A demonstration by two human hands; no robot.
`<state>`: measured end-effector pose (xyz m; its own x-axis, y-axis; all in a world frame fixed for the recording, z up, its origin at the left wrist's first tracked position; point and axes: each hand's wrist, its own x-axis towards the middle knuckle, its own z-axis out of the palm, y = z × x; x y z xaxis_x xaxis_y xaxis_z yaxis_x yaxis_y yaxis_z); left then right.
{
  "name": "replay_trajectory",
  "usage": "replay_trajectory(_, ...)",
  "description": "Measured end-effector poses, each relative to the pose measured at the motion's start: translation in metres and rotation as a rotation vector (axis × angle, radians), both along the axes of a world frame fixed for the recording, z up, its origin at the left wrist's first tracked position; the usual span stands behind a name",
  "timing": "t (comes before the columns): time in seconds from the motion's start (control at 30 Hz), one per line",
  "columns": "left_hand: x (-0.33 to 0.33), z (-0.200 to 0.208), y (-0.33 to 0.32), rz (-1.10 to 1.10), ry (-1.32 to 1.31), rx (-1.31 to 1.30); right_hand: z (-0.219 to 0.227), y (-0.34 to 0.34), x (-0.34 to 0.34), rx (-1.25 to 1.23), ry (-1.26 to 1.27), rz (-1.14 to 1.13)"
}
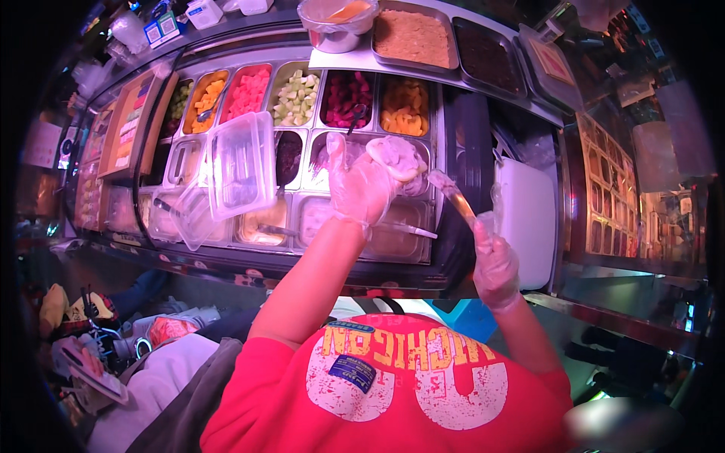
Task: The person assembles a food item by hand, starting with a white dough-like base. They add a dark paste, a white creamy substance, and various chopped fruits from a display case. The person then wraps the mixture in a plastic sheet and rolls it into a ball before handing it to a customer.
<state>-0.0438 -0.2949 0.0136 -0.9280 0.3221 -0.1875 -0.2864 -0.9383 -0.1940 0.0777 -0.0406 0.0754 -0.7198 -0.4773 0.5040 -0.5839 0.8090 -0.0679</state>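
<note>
My left hand [356, 187], in a clear plastic glove, is palm up over the front compartments. It holds a pale, flat, round piece spread with purple paste [398, 157], which rests against the fingers. My right hand [496, 266], also gloved, grips a spatula [459, 202] by its lower end. Purple paste clings to the spatula's tip, which is apart from the round piece. Below the left hand lies a metal pan with purple paste [323, 167], partly hidden by that hand. A spoon handle [408, 228] lies across a front pan near my left wrist.
Pans of cut fruit, including pink cubes [248, 87] and orange pieces [405, 104], line the back. Clear plastic lids [242, 167] lie over the left pans. A brown crumb tray [414, 39] sits on the back shelf. A white board [526, 226] stands at right.
</note>
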Motion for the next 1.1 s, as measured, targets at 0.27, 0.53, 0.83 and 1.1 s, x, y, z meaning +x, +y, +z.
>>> replay_trajectory(0.27,0.025,0.001,-0.006,-0.107,-0.013,0.127,0.005,-0.008,-0.033,0.111,-0.05,0.124)
replay_trajectory(0.53,0.038,-0.023,-0.032,-0.006,-0.139,0.046,-0.001,-0.028,-0.024,-0.56,-0.351,0.021)
replay_trajectory(0.83,0.107,-0.031,-0.1,-0.109,0.131,0.019,-0.143,-0.036,-0.101,0.056,-0.618,-0.43)
replay_trajectory(1.1,0.146,-0.014,-0.184,0.142,0.056,-0.066,-0.166,-0.089,-0.153,0.51,-0.505,-0.477)
